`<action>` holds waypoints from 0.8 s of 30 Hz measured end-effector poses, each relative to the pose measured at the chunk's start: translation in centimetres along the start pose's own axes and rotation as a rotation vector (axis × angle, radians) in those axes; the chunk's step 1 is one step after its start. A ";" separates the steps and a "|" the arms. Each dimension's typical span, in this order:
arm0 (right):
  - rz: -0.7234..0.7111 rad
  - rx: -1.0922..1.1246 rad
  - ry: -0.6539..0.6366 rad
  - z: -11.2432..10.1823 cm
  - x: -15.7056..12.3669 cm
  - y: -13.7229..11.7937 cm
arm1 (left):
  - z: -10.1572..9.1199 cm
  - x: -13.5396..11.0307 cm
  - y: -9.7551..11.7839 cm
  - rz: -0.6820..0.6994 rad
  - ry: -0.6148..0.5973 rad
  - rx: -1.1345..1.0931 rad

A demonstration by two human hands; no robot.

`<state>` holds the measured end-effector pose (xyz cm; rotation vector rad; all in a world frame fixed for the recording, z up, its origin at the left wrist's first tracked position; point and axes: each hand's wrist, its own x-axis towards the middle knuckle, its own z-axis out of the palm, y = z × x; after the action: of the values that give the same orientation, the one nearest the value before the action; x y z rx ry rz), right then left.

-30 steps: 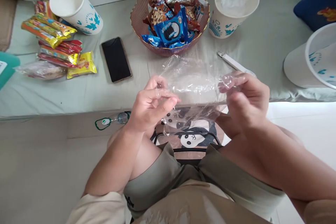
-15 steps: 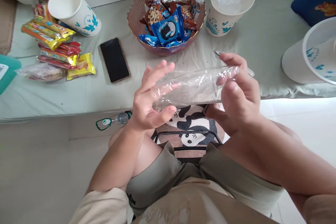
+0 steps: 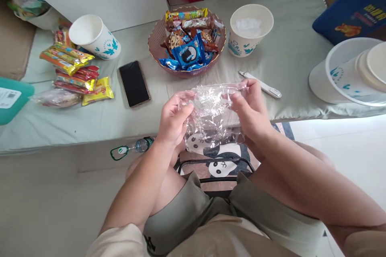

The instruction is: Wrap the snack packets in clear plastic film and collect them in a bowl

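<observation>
The bag (image 3: 214, 118) is over the table (image 3: 132, 126) edge, pinched by the left hand (image 3: 173, 118) at one side, the right hand (image 3: 253, 110) at the other. Uneven pulling may tear thin plastic; careless forward reach could push the cutter (image 3: 262, 85).

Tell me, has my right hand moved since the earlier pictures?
Yes: judged against the phone, your right hand has moved left, nearer to it.
</observation>
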<state>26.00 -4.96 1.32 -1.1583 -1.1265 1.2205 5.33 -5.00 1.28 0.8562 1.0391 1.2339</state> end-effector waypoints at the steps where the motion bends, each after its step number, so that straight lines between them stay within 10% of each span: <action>1: 0.092 0.052 -0.039 0.1 0.2 0.1 | 0.2 0.2 0.2 -0.051 0.026 -0.033; 5: 0.431 0.112 -0.240 0.0 0.6 -0.1 | 0.2 1.2 0.6 -0.163 0.115 -0.089; 10: 0.322 0.113 -0.109 -0.2 1.1 -0.2 | -0.2 2.1 0.8 -0.204 0.157 -0.189; 16: 0.312 0.031 -0.125 0.0 1.6 0.3 | 0.6 2.5 1.1 -0.443 -0.134 -0.062; 24: 0.264 -0.081 -0.089 -0.5 2.7 -0.1 | -0.1 3.0 1.7 -0.366 -0.050 0.139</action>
<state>26.63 -2.24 1.37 -1.3581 -1.1222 1.4513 4.76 -1.78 2.33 0.7572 1.1908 0.8367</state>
